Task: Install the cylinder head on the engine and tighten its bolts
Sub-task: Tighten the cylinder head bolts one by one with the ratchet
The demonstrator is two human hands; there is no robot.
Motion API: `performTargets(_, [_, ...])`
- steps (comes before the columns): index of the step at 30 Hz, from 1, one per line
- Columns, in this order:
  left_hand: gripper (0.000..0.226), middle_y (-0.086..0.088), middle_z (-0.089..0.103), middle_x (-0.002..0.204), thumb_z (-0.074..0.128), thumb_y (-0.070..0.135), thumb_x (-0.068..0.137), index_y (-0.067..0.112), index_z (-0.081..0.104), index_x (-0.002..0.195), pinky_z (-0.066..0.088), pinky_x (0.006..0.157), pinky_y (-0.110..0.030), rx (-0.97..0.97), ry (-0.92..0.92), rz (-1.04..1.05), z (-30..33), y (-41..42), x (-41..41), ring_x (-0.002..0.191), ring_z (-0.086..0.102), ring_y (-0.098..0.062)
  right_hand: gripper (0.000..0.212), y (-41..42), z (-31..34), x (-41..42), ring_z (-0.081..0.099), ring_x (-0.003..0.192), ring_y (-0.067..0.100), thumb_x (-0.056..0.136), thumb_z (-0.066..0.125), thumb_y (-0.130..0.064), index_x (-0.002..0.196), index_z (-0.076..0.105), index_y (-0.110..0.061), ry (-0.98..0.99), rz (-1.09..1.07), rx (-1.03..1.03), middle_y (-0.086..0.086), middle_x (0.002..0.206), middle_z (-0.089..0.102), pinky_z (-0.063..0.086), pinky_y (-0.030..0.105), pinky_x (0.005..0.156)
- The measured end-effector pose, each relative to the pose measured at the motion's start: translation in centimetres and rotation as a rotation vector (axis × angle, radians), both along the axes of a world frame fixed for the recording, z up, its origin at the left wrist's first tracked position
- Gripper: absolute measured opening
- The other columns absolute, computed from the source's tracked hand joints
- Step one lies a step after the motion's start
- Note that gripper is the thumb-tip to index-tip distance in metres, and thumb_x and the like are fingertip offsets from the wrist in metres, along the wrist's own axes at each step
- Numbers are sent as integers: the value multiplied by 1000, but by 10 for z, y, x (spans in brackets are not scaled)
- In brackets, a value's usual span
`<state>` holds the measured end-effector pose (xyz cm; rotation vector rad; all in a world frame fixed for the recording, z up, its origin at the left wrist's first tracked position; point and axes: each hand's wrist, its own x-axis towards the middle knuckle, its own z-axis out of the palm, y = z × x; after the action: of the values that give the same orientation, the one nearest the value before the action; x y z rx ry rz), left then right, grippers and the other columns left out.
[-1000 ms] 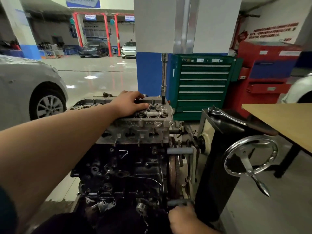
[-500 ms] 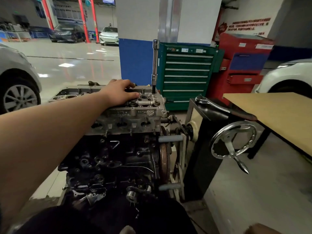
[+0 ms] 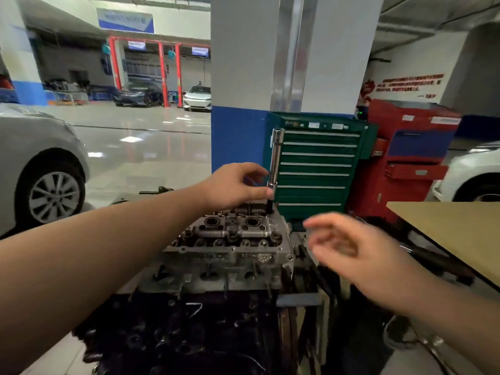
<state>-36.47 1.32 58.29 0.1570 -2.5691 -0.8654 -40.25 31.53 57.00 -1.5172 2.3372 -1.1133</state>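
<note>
A person's two bare arms reach out over an engine on a stand in a garage. The cylinder head already sits on top of the dark engine block, directly below and just in front of the left hand.

The left hand is stretched well forward with the wrist straight. Its thumb and fingertips pinch the lower part of a long socket extension, which stands upright just past the fingertips with its dark lower end set down into the far right corner of the head, presumably on a bolt that is hidden from view. The remaining fingers are loosely curved, so this reads as a light steadying pinch rather than a full fist.

The right hand hovers to the right of the head, lower and nearer the person than the left. It is blurred by motion, with fingers spread and slightly bent, and it holds nothing.

The step in hand appears to be running a head bolt down by turning the extension with the fingers. To do it well, the tool should be kept vertical and fully seated on the bolt, turned lightly so the thread starts cleanly, and every bolt snugged evenly before final tightening. The free hand could steady the top of the tool.

A green tool cabinet stands beyond the left fingertips.
</note>
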Motion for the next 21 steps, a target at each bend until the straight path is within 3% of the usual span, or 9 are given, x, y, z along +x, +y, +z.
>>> performTargets(1, [48,10,75,119,83,51,86,31,69,128,55,103,-37,77,2,-57,0,2,-9,110,71,-12,42,-33,14,-20,67,103,2,90,66,-49,130,58,-52,-27,-66,-216,-20,114,69,58,37,87])
performTargets(3, [36,4,79,107,87,39,85,27,75,116,58,100,-44,164,51,-104,-7,4,-28,102,75,-17,49,-91,48,-48,66,108,9,99,67,-26,145,52,-32,-104,-154,-392,-13,124,66,55,45,99])
performTargets(5, [23,-2,80,96,87,33,86,23,79,105,59,95,-49,217,134,-102,-17,-1,-42,92,76,-20,56,-129,63,-67,67,114,11,102,64,-19,155,43,-22,-168,-123,-368,-7,130,67,53,45,106])
performTargets(7, [19,-4,80,92,83,35,88,24,81,104,60,92,-47,233,164,-132,-25,-10,-51,88,76,-20,52,-147,70,-81,74,103,12,103,62,-15,153,46,-19,-207,-74,-345,-2,120,75,57,46,102])
performTargets(12, [17,0,80,112,72,29,98,33,78,113,58,98,-28,359,62,-343,-29,-29,-59,109,76,-19,26,-161,71,-102,78,91,20,102,62,-4,126,61,-15,-221,30,-298,4,100,80,60,54,93])
performTargets(15, [23,-4,79,118,73,29,97,26,76,119,58,98,-32,465,20,-378,-30,-31,-62,113,74,-23,16,-161,70,-102,79,84,21,94,74,-6,108,66,-10,-202,-45,-349,10,92,79,64,54,82])
performTargets(18, [35,-2,79,110,85,37,86,23,75,116,62,91,-35,415,105,-273,-30,-21,-63,102,77,-25,35,-164,63,-94,76,77,24,81,90,-27,94,61,-13,-2,-264,-421,8,85,73,65,51,67])
performTargets(21, [34,-14,78,100,92,32,79,12,78,103,60,94,-53,389,163,-168,-30,-11,-63,98,74,-40,39,-166,56,-88,73,83,26,81,87,-42,95,63,-14,-20,-319,-483,5,87,71,61,56,76])
